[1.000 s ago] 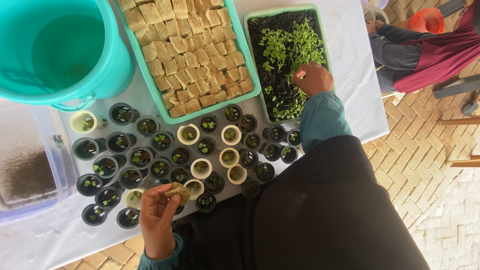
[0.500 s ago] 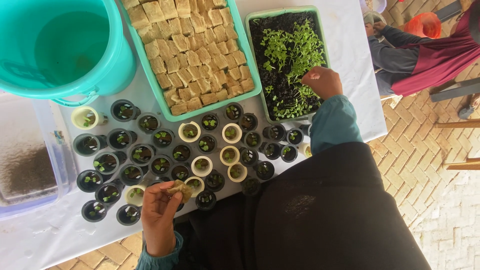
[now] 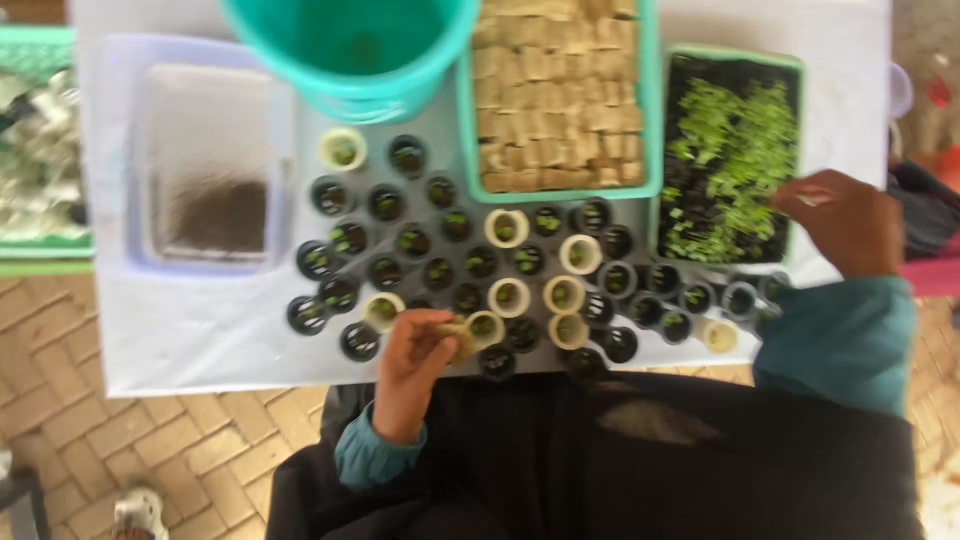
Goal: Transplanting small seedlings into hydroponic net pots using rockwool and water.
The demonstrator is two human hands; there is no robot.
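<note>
- My left hand (image 3: 415,360) sits at the near edge of the table, fingers pinched around a small tan sponge cube (image 3: 458,338), just beside a cream-rimmed small round pot (image 3: 487,328) lying to its right.
- My right hand (image 3: 845,220) is well apart, at the right rim of the green rectangular tray of leafy seedlings in dark soil (image 3: 735,160); the seedlings lie to its left.
- Its fingers are curled together near the plants; I cannot tell if they hold a seedling.
- The left hand is nearer the cluster of small black pots (image 3: 440,250).
</note>
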